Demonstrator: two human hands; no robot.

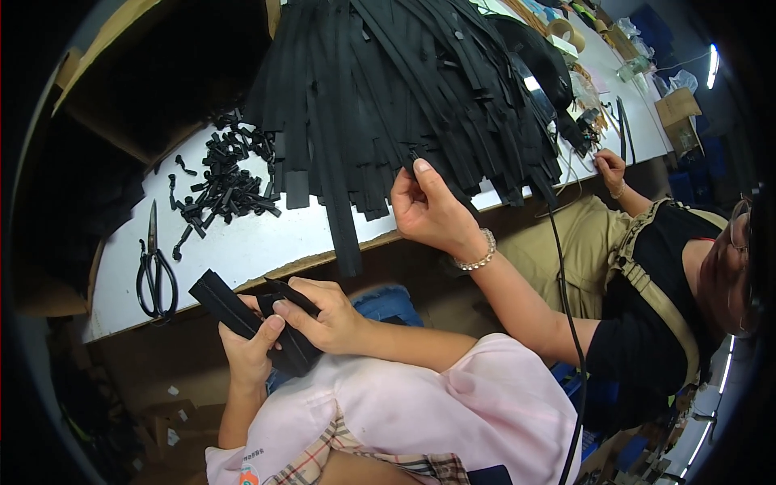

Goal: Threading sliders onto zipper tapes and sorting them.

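My left hand [247, 349] is closed round a black zipper tape [226, 305], which has a lengthwise line down its middle. The tape's upper end sticks out toward the table edge, and its lower part lies against my shirt. Close beside it, my right hand [330, 317] pinches the same bundle with the thumb on top. A narrow dark end [293, 296] pokes out between the right fingers. Exactly how the tape is folded between both hands is hidden.
Long black tapes [347, 105] hang over the white table [234, 250]. Small black zipper sliders [230, 178] lie heaped left of them, near black-handled scissors [157, 275]. At right, a co-worker's hand [432, 202] touches the tapes; a black cable [563, 291] hangs between us.
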